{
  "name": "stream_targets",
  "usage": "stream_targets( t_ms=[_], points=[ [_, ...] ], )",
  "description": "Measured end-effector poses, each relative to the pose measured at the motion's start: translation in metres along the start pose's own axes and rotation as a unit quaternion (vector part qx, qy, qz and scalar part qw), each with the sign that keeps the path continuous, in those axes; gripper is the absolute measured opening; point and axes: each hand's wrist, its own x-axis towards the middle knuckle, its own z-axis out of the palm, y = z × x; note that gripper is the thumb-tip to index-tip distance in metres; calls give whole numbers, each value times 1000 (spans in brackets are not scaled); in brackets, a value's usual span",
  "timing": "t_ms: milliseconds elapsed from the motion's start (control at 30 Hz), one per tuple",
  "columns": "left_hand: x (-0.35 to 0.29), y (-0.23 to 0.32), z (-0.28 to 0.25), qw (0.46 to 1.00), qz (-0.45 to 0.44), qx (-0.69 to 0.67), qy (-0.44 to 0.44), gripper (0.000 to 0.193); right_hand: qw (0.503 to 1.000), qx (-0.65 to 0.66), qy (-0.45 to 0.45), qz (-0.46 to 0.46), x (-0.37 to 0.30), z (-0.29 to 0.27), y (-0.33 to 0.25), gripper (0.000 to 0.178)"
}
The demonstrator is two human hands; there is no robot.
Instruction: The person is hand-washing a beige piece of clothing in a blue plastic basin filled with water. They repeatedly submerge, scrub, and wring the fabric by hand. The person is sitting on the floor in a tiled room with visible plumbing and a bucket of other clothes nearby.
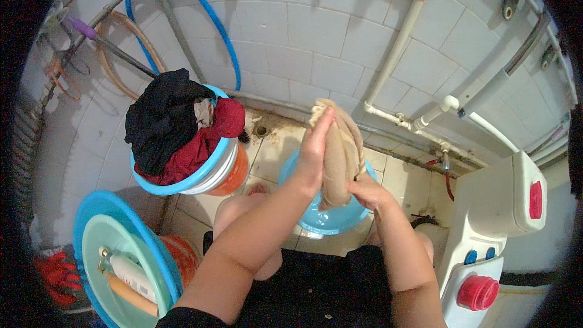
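A wet-looking beige cloth (pixel 341 158) hangs bunched between my two hands, above a light-blue basin (pixel 325 222) on the floor. My left hand (pixel 316 152) presses against its upper left side, fingers closed on the fabric. Lower down, my right hand (pixel 368 193) grips the cloth's right edge. What the bundle is, garment or rag, I cannot make out. The cloth's lower end dips over the basin and hides part of it.
Left of me, a blue basin (pixel 138 183) on a bucket holds black clothes (pixel 161 115) and dark-red clothes (pixel 200 146). Nearer, a green basin (pixel 91 249) contains a white bottle (pixel 130 274). White jugs (pixel 486 197) with red caps stand right. Pipes (pixel 398 54) line the tiled wall.
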Motion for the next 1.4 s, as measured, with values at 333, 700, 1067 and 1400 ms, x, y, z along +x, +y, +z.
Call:
stream_targets(
  t_ms=[333, 700, 1067, 1400],
  points=[
    [29, 29, -32, 985, -5, -124, 123, 68, 978, -112, 75, 160, 5, 7, 5, 48],
    [5, -61, -46, 939, -329, 96, 16, 75, 862, 250, 259, -357, -9, -9, -57, 40],
    [15, -30, -9, 917, -293, -146, -230, 63, 893, -289, 156, -306, -19, 52, -33, 20],
    [-17, -89, -12, 973, -150, -148, 94, 30, 813, -229, 490, -215, 12, 11, -54, 19]
  ],
)
